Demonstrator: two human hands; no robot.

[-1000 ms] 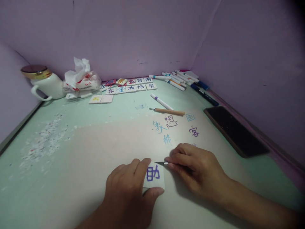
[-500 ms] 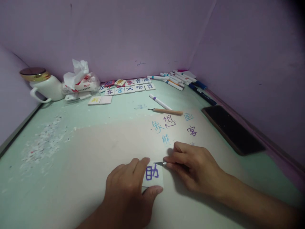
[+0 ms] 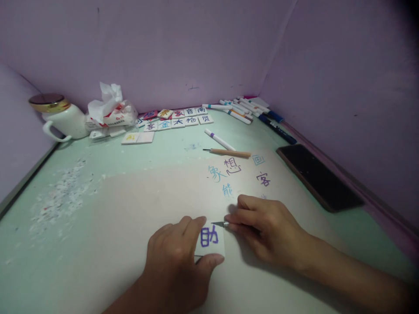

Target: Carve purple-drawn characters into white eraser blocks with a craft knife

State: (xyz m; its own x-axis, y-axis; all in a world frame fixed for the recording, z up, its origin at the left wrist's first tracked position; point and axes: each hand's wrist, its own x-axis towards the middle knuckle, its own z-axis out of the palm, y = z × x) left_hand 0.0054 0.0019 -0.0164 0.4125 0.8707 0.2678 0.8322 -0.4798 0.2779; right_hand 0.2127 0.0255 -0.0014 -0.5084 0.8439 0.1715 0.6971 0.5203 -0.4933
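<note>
A small white square block (image 3: 211, 250) with a purple character drawn on its top lies low in the middle of the view. My left hand (image 3: 178, 250) grips it between thumb and fingers, covering its left side. From the right, my right hand (image 3: 265, 231) pinches a craft knife (image 3: 220, 224) by its silver collar, and most of the handle is hidden in the fingers. The knife's pointed blade lies over the block's top edge, by the upper end of the purple character. Whether the tip cuts into the surface I cannot tell.
Beyond the hands lie a wooden-handled carving tool (image 3: 231, 153) and a white marker (image 3: 219, 139). A phone (image 3: 319, 176) is at right. Lettered blocks (image 3: 178, 122), markers (image 3: 240, 109), a tissue pack (image 3: 111, 113) and a lidded mug (image 3: 65, 120) line the back. White shavings (image 3: 62, 196) cover the left.
The camera view has shifted slightly. Both hands, the block and the craft knife keep nearly the same positions, with the blade staying at the block's top edge.
</note>
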